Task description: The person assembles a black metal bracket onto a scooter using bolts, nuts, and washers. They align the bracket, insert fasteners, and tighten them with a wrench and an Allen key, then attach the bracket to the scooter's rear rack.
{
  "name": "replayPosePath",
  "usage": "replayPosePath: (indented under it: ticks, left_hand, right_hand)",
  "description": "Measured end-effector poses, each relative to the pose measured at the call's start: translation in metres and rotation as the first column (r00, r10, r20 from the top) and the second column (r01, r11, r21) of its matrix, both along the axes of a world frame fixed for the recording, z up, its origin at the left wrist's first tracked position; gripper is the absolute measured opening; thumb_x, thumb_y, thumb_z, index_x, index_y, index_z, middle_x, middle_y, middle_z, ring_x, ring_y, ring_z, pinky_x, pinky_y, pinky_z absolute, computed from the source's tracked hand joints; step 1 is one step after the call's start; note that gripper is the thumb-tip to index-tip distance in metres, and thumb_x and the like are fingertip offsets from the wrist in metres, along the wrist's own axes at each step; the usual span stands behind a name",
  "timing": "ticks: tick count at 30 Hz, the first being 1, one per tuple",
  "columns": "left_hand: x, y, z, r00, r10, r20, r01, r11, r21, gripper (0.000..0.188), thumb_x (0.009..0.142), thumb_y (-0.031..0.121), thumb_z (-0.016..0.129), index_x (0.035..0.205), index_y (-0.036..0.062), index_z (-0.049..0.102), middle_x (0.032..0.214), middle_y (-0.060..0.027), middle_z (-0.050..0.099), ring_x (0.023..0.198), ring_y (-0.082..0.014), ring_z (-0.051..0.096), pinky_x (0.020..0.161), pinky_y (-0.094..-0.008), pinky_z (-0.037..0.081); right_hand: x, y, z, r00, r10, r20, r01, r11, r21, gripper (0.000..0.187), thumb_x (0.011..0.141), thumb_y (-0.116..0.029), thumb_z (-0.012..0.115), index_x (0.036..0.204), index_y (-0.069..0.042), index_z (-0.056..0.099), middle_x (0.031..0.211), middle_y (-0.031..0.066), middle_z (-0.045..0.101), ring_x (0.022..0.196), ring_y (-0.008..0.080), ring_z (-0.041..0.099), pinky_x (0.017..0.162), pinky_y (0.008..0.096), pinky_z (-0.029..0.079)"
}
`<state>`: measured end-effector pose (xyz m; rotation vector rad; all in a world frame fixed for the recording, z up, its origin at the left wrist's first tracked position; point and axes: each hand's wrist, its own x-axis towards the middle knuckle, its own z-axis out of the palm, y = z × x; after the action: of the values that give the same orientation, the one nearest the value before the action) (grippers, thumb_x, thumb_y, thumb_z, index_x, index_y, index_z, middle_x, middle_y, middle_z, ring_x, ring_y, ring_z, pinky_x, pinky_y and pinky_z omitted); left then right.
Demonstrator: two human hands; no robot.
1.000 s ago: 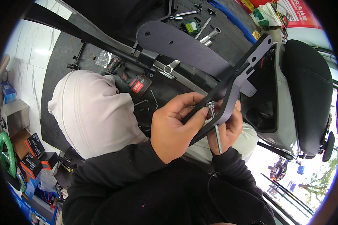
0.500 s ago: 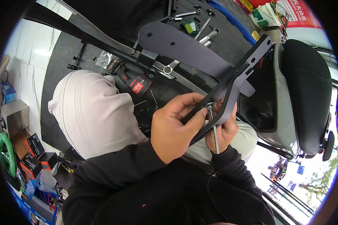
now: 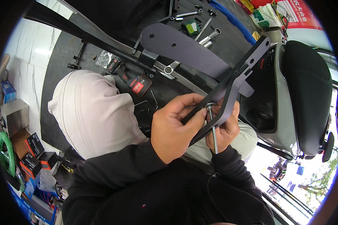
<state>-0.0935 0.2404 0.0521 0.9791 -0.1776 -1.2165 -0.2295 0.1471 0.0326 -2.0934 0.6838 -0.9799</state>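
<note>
A dark grey metal bracket (image 3: 229, 101) with drilled holes rises in front of me, and a broad rounded plate (image 3: 184, 50) reaches from it toward the far left. My left hand (image 3: 178, 129) is closed round the bracket's left strip, its thumb tip against the head end of a long silver bolt (image 3: 214, 140). The bolt slants down between the two strips, its threaded end toward me. My right hand (image 3: 229, 127) is closed at the right strip, beside the bolt; some of its fingertips are hidden behind the metal.
A scooter with a black seat (image 3: 306, 67) stands on the right. Beyond the bracket lie wrenches (image 3: 210, 36) and a green box (image 3: 191, 27) on the footboard. A cordless drill (image 3: 137, 84) and loose bolts (image 3: 154, 98) rest on the dark mat, near my light-trousered knee (image 3: 90, 112).
Hardly anything differs. The bracket's rounded plate has shifted very slightly right, and my right hand has edged a little; both hands keep their hold.
</note>
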Motion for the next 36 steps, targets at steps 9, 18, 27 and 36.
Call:
replayPosePath:
  ticks: [9, 18, 27, 36]
  left_hand:
    - [-0.002, 0.001, -0.001, 0.991, 0.032, 0.133, -0.041, 0.997, 0.072, 0.031, 0.097, -0.007, 0.069, 0.128, -0.0088, 0.063, 0.116, -0.0094, 0.073, 0.1, -0.008, 0.068, 0.083, -0.0217, 0.055]
    - [-0.003, 0.003, -0.015, 0.958, 0.035, 0.284, -0.083, 0.984, 0.159, 0.039, 0.1, -0.006, 0.061, 0.139, -0.0112, 0.054, 0.128, -0.0189, 0.068, 0.111, -0.0219, 0.069, 0.097, -0.0329, 0.056]
    - [-0.007, -0.007, -0.018, 0.926, -0.147, 0.348, 0.087, 0.979, 0.182, 0.042, 0.107, 0.023, 0.058, 0.143, 0.003, 0.057, 0.13, -0.0152, 0.065, 0.113, -0.0285, 0.066, 0.099, -0.0463, 0.051]
    - [-0.005, -0.013, -0.018, 0.972, -0.134, 0.195, 0.101, 0.98, 0.17, 0.035, 0.105, 0.019, 0.06, 0.136, 0.0048, 0.065, 0.126, -0.019, 0.068, 0.104, -0.0341, 0.069, 0.088, -0.0452, 0.06]
  right_hand:
    - [0.004, -0.008, 0.01, 0.989, 0.13, -0.068, -0.115, 0.976, 0.187, 0.022, 0.083, 0.009, 0.074, 0.103, 0.0, 0.079, 0.117, 0.0156, 0.063, 0.102, 0.0289, 0.066, 0.086, 0.0377, 0.055]
    - [0.003, -0.012, -0.007, 0.98, 0.116, 0.161, -0.139, 0.98, 0.142, 0.026, 0.083, 0.004, 0.075, 0.108, -0.002, 0.071, 0.122, 0.0171, 0.066, 0.109, 0.0385, 0.067, 0.089, 0.0407, 0.056]
    - [-0.002, -0.003, -0.021, 0.96, 0.084, 0.269, -0.156, 0.953, 0.26, 0.019, 0.095, 0.001, 0.066, 0.113, 0.0, 0.072, 0.126, 0.012, 0.059, 0.095, 0.0257, 0.07, 0.074, 0.034, 0.058]
    - [0.006, -0.003, -0.035, 0.95, 0.059, 0.308, -0.16, 0.936, 0.313, 0.014, 0.096, 0.001, 0.064, 0.109, 0.003, 0.071, 0.125, 0.0103, 0.058, 0.073, 0.0184, 0.069, 0.056, 0.0301, 0.057]
